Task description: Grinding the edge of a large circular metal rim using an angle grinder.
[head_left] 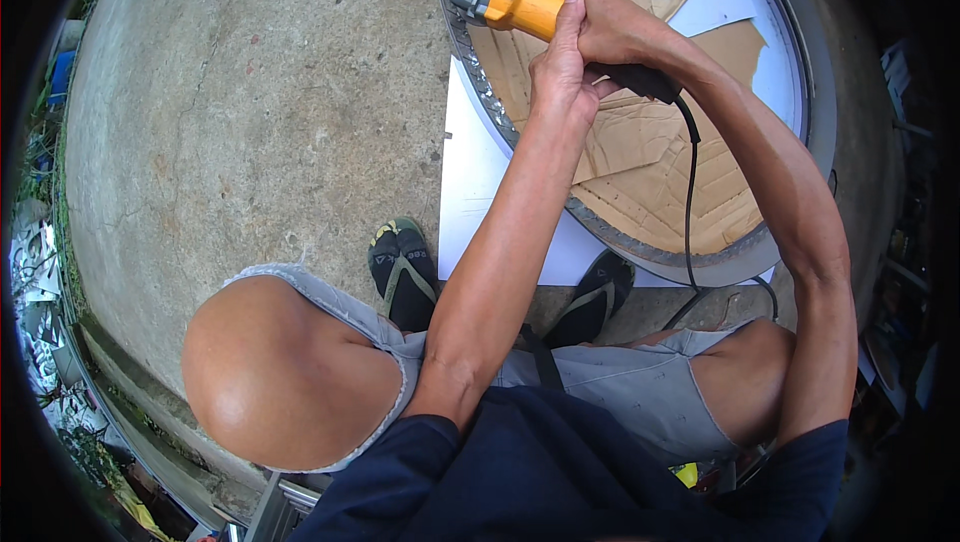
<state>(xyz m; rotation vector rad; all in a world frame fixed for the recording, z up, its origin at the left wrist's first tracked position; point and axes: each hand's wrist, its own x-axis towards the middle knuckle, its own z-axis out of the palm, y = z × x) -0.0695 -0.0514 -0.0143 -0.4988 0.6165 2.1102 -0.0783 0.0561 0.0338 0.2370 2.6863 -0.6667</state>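
A yellow angle grinder (527, 7) with a grey head lies across the far left edge of a large round metal ring (705, 270). My right hand (618, 30) is closed around its body from above. My left hand (562, 70) wraps it from the near side, the thumb laid along the yellow housing and the wrist crossing close to the right hand. Behind the hands, the black rear end of the grinder runs into a black cord (691, 192). The head covers whatever disc is fitted. Small shiny flecks dot the ring's dark left edge.
Brown cardboard (640, 197) pieces lie inside the ring, over a white sheet (468, 192) on the concrete floor (270, 112). My feet in black flip-flops (402, 267) stand close to the ring's near side. The cord trails toward my right leg. Clutter lines the far left and right.
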